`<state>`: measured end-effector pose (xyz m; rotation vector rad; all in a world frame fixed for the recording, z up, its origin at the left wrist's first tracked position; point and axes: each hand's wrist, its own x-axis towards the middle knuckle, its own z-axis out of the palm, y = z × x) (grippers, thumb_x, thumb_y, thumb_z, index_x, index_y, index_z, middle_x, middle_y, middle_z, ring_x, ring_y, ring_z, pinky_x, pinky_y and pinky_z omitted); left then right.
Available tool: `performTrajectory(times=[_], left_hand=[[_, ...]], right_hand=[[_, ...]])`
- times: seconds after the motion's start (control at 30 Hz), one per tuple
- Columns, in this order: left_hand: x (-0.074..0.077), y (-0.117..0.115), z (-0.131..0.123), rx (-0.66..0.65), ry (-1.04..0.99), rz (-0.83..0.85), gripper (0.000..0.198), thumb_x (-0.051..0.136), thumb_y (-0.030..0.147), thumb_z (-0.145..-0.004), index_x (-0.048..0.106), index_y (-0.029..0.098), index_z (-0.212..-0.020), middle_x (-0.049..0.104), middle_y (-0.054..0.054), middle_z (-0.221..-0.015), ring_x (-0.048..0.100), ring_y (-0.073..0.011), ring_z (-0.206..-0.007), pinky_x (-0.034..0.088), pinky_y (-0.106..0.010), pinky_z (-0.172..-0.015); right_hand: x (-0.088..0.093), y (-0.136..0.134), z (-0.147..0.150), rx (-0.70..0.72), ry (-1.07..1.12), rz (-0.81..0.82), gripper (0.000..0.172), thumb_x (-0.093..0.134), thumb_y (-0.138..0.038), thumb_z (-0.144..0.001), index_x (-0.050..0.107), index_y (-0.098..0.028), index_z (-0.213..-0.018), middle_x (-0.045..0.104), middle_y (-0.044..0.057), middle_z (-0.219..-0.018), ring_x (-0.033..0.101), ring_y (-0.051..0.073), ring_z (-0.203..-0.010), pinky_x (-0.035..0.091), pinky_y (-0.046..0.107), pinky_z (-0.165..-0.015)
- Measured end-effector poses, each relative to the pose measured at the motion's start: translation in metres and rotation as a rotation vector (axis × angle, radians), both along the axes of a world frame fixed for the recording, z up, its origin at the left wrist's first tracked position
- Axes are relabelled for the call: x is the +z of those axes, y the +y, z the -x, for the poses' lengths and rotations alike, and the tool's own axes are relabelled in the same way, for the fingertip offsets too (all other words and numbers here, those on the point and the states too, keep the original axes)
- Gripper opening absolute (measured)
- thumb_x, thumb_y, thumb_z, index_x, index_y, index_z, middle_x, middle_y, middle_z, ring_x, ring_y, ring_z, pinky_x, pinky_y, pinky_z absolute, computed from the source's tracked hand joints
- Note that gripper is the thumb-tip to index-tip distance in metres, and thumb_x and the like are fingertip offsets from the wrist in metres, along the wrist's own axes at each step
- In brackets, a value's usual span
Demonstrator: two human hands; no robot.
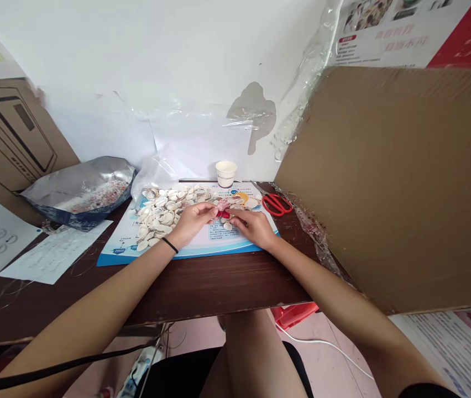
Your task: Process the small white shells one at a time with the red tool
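Note:
My left hand [192, 222] is closed, its thumb and fingers pinching the edge of a pinkish scallop-like shell [222, 204]. Just below the shell, a small bright red piece [223, 214] shows between my hands; its kind is too small to make out. My right hand [257, 226] reaches in from the other side, index finger against the shell and thumb bent beneath. Pale loose shells [161, 213] lie piled by my left hand on a blue-and-white printed sheet [189, 251]. More shells [247, 202] lie behind my right hand.
Red-handled scissors [277, 204] lie right of the sheet, and a paper cup [226, 173] stands behind it. An open silver bag [86, 188] of white and reddish bits sits left. A large cardboard panel [401, 182] borders the right of the dark table [202, 287].

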<state>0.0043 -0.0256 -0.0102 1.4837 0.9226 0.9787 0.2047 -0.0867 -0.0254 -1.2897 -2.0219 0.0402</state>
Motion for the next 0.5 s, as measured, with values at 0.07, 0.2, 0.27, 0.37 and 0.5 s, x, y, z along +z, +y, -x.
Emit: performTrajectory(times=[0.07,0.2,0.27,0.37,0.5], left_hand=[[-0.0005,0.0003,-0.0011,0.049,-0.014,0.014,0.052,0.080,0.061,-0.058,0.073,0.016,-0.084,0.070,-0.005,-0.081,0.062,-0.0179,-0.078,0.051,-0.032,-0.072],[-0.0008,0.0008,-0.0030,0.110,-0.055,0.029,0.053,0.080,0.061,-0.056,0.074,0.016,-0.082,0.070,-0.005,-0.079,0.060,-0.0170,-0.077,0.048,-0.030,-0.070],[-0.0009,0.0011,-0.0031,0.094,-0.056,0.015,0.051,0.081,0.059,-0.057,0.075,0.015,-0.081,0.069,-0.005,-0.076,0.057,-0.0150,-0.072,0.047,-0.029,-0.069],[-0.0012,0.0017,-0.0027,0.084,-0.049,-0.006,0.049,0.081,0.057,-0.058,0.076,0.015,-0.081,0.070,-0.005,-0.075,0.054,-0.0137,-0.068,0.046,-0.029,-0.067],[-0.0010,0.0016,-0.0024,0.098,-0.036,-0.004,0.049,0.082,0.057,-0.058,0.077,0.015,-0.084,0.072,-0.005,-0.078,0.054,-0.0132,-0.067,0.045,-0.028,-0.066]], right_hand=[[0.0015,0.0000,0.0005,-0.030,0.007,-0.009,0.031,0.053,-0.029,-0.096,0.067,-0.024,-0.123,0.073,0.005,-0.115,0.072,0.020,-0.097,0.055,0.029,-0.085],[0.0047,0.0008,0.0022,-0.123,0.057,-0.021,0.034,0.049,-0.027,-0.097,0.063,-0.023,-0.128,0.076,0.005,-0.107,0.073,0.019,-0.091,0.056,0.029,-0.082],[0.0054,0.0016,0.0032,-0.123,0.052,-0.021,0.034,0.048,-0.027,-0.097,0.063,-0.024,-0.127,0.076,0.005,-0.108,0.072,0.018,-0.092,0.056,0.028,-0.083],[0.0053,0.0032,0.0036,-0.187,0.025,-0.023,0.033,0.048,-0.026,-0.097,0.065,-0.024,-0.125,0.076,0.004,-0.105,0.072,0.018,-0.090,0.055,0.027,-0.081],[0.0055,0.0041,0.0034,-0.334,0.040,-0.058,0.032,0.048,-0.026,-0.097,0.067,-0.024,-0.122,0.077,0.004,-0.103,0.072,0.018,-0.084,0.055,0.027,-0.078]])
